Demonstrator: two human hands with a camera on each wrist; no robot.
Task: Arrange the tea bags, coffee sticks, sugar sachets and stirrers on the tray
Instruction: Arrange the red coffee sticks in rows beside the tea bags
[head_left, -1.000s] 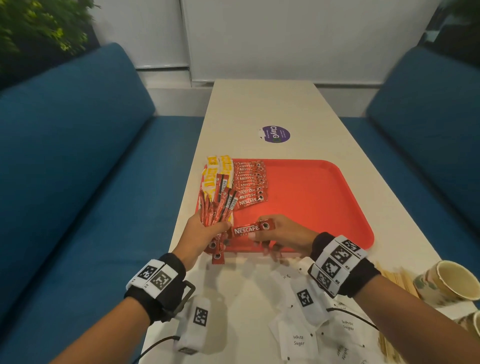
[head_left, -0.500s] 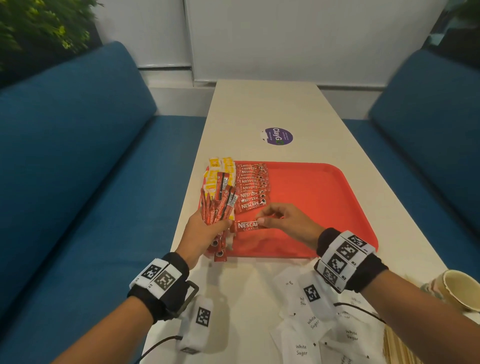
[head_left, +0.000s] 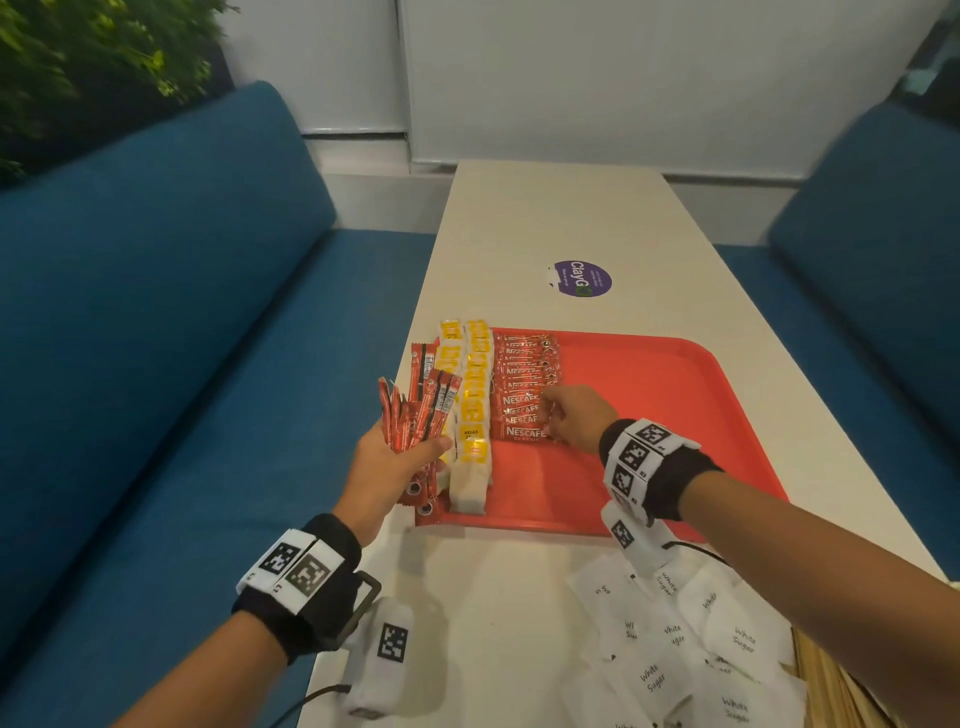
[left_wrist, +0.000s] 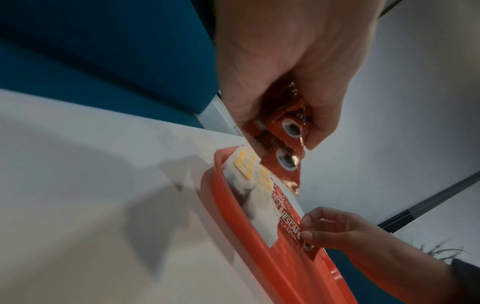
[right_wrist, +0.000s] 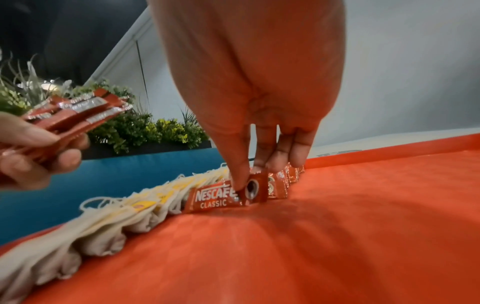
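A red tray (head_left: 649, 415) lies on the white table. Along its left side runs a row of yellow-tagged tea bags (head_left: 475, 400), with a row of red coffee sticks (head_left: 524, 384) beside it. My left hand (head_left: 395, 462) grips a fanned bundle of coffee sticks (head_left: 421, 405) above the tray's left edge; their printed ends show under the palm (left_wrist: 291, 129). My right hand (head_left: 563, 415) pinches the right end of the nearest coffee stick (right_wrist: 221, 197) and sets it down at the near end of the row (left_wrist: 288, 224).
White sugar sachets (head_left: 675, 649) lie scattered on the table near me, with wooden stirrers (head_left: 831, 691) at the bottom right. A purple sticker (head_left: 582, 278) is beyond the tray. Blue sofas (head_left: 156, 338) flank the table.
My right hand carried one coffee stick from the tray's near edge forward to the end of the coffee row. The left hand with its bundle shifted slightly left.
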